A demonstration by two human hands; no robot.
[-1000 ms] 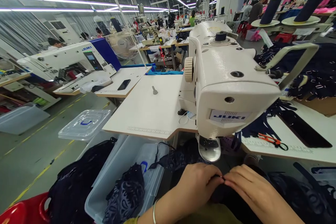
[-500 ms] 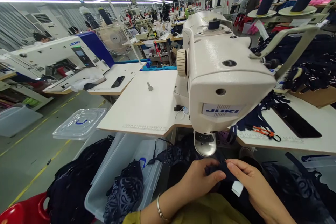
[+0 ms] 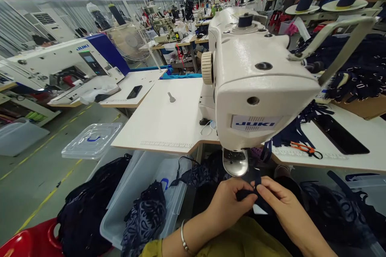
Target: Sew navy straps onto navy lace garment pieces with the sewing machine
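Note:
Just in front of the white JUKI sewing machine, my hands meet low over my lap. My left hand is closed, pinching dark navy fabric between thumb and fingers. Close beside it, my right hand pinches a narrow navy strap, whose end sticks up above the fingertips. A white tag shows partly beneath the right fingers. Most of the dark piece is hidden by my hands. The machine's metal plate is right above my left fingers. Dark lace garments hang just beyond.
A clear plastic bin with dark patterned lace pieces stands at left. On the white table lies a small grey metal piece. Orange-handled snips, a black phone and navy straps lie on the right tabletop.
My right hand has shifted slightly left and up against my left fingertips. A strap end now stands up between them, and the white tag is more covered.

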